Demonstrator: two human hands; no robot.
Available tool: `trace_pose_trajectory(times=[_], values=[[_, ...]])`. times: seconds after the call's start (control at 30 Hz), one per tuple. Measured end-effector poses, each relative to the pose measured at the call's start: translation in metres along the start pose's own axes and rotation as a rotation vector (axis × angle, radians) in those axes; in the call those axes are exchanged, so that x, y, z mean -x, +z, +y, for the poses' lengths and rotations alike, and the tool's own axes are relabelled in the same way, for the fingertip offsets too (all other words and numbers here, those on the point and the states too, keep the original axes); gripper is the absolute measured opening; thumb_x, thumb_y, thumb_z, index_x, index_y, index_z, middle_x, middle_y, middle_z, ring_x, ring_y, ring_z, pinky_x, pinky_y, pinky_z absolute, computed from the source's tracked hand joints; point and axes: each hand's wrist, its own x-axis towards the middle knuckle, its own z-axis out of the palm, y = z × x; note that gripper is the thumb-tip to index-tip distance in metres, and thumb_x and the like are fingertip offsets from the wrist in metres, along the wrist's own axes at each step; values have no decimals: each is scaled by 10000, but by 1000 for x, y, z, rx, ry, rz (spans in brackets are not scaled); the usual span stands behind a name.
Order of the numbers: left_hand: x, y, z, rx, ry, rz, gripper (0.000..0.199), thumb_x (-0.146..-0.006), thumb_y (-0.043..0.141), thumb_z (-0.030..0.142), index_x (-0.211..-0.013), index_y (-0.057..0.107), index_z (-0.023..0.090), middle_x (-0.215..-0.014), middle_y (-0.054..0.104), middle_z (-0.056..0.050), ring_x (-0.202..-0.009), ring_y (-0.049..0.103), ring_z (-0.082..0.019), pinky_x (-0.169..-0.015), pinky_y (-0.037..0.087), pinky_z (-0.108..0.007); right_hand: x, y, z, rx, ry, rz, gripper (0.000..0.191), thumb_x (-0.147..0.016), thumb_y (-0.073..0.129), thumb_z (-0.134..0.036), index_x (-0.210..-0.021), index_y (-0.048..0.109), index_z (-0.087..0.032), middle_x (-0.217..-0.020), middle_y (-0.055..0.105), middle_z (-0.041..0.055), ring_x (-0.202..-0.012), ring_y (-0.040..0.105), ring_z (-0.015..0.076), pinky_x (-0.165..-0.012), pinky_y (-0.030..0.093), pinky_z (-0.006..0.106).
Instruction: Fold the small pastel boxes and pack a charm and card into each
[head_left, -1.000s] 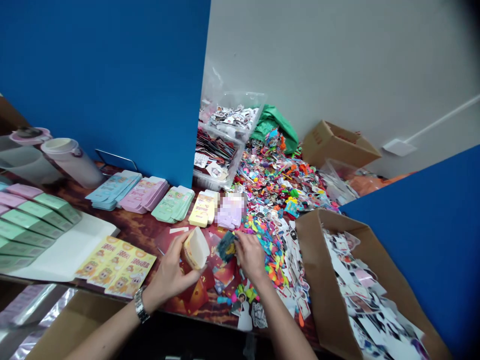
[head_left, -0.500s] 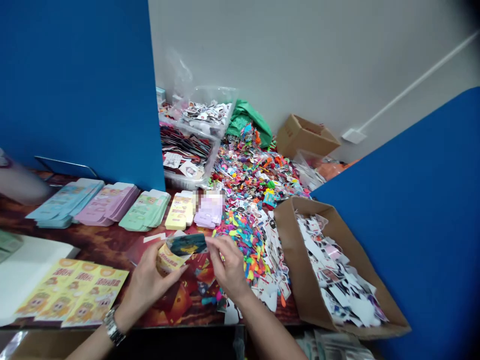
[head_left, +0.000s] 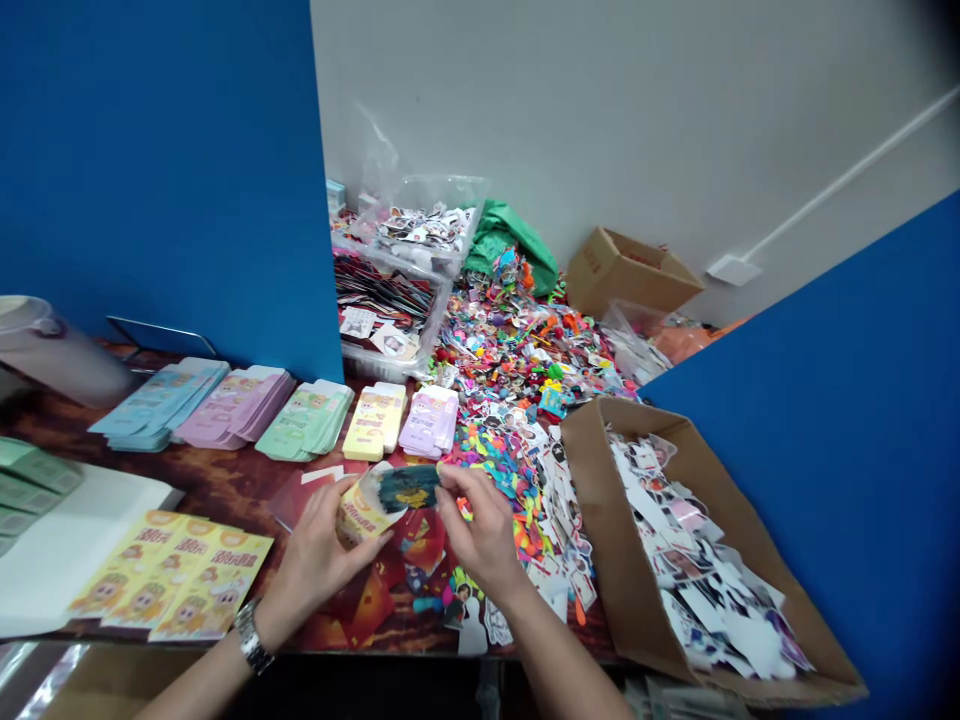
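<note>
My left hand (head_left: 319, 550), with a metal watch at its wrist, is closed round a small yellow printed paper box (head_left: 358, 518). The box is tilted and its open end faces right. Between the fingertips of my right hand (head_left: 481, 528) is the right end of a dark teal card (head_left: 409, 488) with a yellow figure on it. The card's left end lies at the mouth of the box; I cannot tell how far inside it reaches. Beneath both hands are reddish printed cards (head_left: 367, 605) on the table.
Stacks of blue (head_left: 161, 400), pink (head_left: 232, 405), green (head_left: 306, 420), yellow (head_left: 375, 420) and purple boxes (head_left: 429, 420) line the back. Flat yellow boxes (head_left: 176, 575) lie left. Colourful trinkets (head_left: 525, 335) are heaped behind. A cardboard box (head_left: 600, 520) of stickers stands right.
The camera view has turned slightly left, so things sit further right. My right hand has tilted the card, and more of its face shows. Both hands keep their hold.
</note>
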Motion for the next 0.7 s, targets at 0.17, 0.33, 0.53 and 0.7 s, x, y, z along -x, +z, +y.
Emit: trace_pose_trajectory(times=[0.17, 0.33, 0.53, 0.7], values=[[4, 6, 1, -33, 131, -54, 604, -825, 656, 414, -1329, 416, 184, -1186, 605, -127, -1091, 609, -289, -912, 521, -420, 2, 7, -6, 86, -162, -162, 311, -952, 471, -98, -1198, 627, -209, -1015, 701, 72, -926, 628, 185, -829, 525, 324], [7, 14, -1, -45, 149, -72, 627, -838, 637, 426, -1355, 377, 186, -1207, 586, -138, -1101, 591, -290, -926, 507, -429, 13, 14, 6, 155, -273, -210, 328, -949, 508, -142, -1257, 606, -198, -979, 734, 66, -876, 624, 193, -808, 521, 336], [8, 11, -8, -60, 107, -80, 655, -811, 658, 488, -1337, 405, 190, -1191, 600, -125, -1082, 608, -288, -902, 520, -408, -2, -39, 84, 435, 263, -33, 271, -958, 492, -272, -1149, 667, -194, -1057, 717, 90, -941, 662, 212, -841, 514, 335], [8, 19, 3, -21, 146, -124, 661, -811, 662, 451, -1363, 392, 207, -1226, 600, -121, -1110, 608, -281, -920, 524, -407, -45, -60, 152, 619, 458, -129, 299, -955, 460, -237, -1163, 660, -162, -1109, 696, 100, -1013, 637, 209, -914, 457, 308]])
